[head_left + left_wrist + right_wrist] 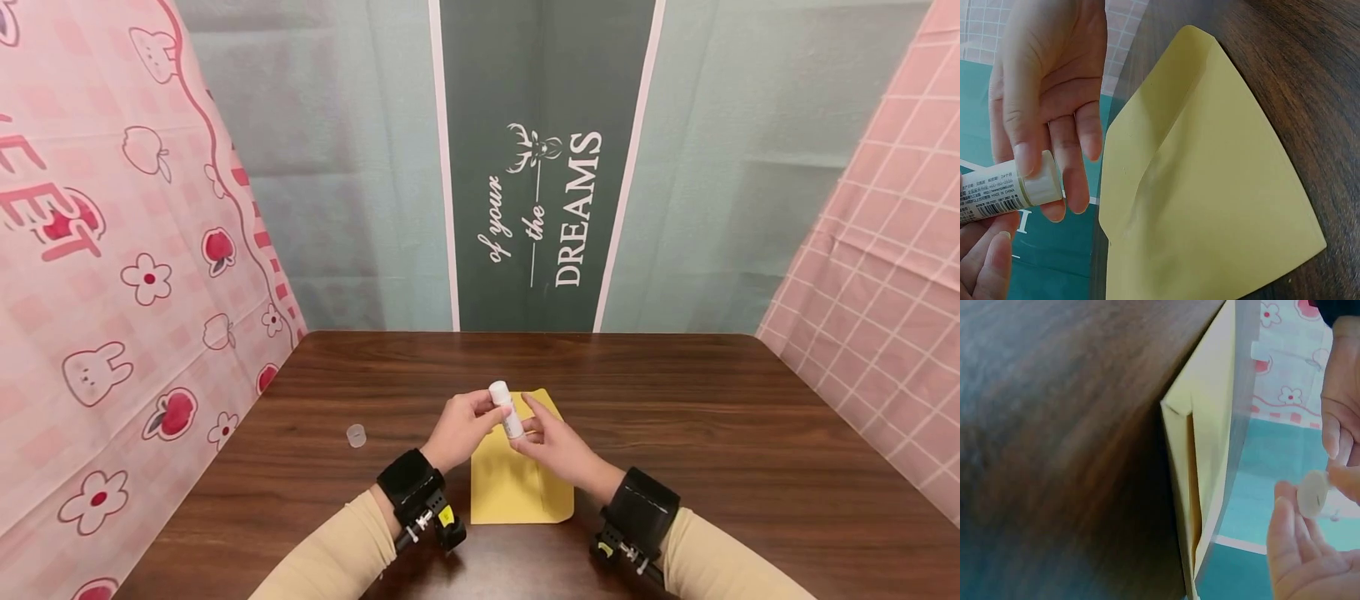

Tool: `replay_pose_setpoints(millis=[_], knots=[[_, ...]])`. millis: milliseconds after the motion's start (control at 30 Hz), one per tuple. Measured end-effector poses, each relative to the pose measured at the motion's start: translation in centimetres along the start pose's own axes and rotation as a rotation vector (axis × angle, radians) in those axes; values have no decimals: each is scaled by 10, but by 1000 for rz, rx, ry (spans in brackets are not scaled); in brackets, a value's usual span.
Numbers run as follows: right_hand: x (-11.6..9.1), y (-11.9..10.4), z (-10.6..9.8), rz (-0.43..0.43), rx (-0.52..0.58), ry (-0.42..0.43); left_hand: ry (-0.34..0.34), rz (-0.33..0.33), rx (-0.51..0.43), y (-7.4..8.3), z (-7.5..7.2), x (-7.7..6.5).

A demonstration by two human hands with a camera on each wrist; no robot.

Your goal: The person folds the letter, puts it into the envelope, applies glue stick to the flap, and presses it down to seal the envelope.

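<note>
Translucent cap (356, 436): loose; a bump could roll it away. Left hand (457, 430): fingers grip glue stick (512, 423) above yellow envelope (510, 493). Right hand (561, 451): thumb and fingers pinch stick's base; over-twisting could smear the envelope.

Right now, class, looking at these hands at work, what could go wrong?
The white tube, pinched in the left fingers, might slip and drop onto the yellow envelope. The small clear cap, lying loose on the table, could roll or get knocked away.
</note>
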State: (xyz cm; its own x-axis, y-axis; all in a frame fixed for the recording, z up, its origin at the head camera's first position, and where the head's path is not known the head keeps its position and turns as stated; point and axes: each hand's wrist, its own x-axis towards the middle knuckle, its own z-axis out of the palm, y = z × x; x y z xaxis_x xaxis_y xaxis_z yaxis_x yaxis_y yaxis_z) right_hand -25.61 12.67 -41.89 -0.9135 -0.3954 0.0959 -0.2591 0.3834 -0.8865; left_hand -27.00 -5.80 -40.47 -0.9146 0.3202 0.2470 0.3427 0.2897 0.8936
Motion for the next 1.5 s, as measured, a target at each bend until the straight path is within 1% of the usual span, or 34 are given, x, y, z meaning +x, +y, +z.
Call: replay_pose_setpoints(millis=[67, 233, 333, 400, 467, 600, 667, 700, 767, 800, 933, 1000, 1033, 1067, 1133, 1267, 1333, 1433, 1500], knots=[[1, 1, 2, 10, -17, 20, 10, 4, -9, -1, 1, 0], [3, 2, 6, 53, -92, 122, 38, -2, -39, 0, 3, 2], [4, 1, 6, 47, -122, 156, 44, 0, -50, 1, 3, 2], [4, 1, 5, 27, -119, 151, 46, 4, -48, 1, 2, 2], [4, 2, 4, 6, -95, 119, 43, 5, -42, 1, 2, 2], [0, 4, 0, -37, -2, -16, 30, 5, -19, 0, 1, 1], [-1, 5, 0, -55, 19, -81, 32, 0, -9, -1, 1, 1], [-2, 4, 0, -56, 20, -97, 35, 4, -7, -1, 0, 0], [-2, 2, 2, -38, -1, -83, 45, -5, -9, 0, 0, 0], [-1, 1, 3, -23, -19, -58, 48, -10, -10, 0, 0, -1], [1, -3, 6, 50, -100, 96, 49, -29, -26, 3, 0, -1], [2, -3, 6, 59, -130, 148, 47, -29, -31, 3, 0, -1], [2, -3, 5, 58, -138, 161, 48, -25, -32, 3, 0, -1], [2, -2, 5, 49, -134, 161, 49, -23, -30, 3, 0, -1], [1, -1, 3, 27, -96, 136, 47, -10, -15, 3, 0, -1], [-1, 0, 0, -12, 0, 31, 39, -3, 21, 3, -1, -1], [-2, 1, -1, -14, 29, -6, 35, -6, 23, 2, -1, -2], [-2, 1, -1, 12, 38, -11, 37, -12, 10, 1, 1, -2], [-2, 1, 0, 42, 8, 20, 39, -9, -3, 0, 3, -1]])
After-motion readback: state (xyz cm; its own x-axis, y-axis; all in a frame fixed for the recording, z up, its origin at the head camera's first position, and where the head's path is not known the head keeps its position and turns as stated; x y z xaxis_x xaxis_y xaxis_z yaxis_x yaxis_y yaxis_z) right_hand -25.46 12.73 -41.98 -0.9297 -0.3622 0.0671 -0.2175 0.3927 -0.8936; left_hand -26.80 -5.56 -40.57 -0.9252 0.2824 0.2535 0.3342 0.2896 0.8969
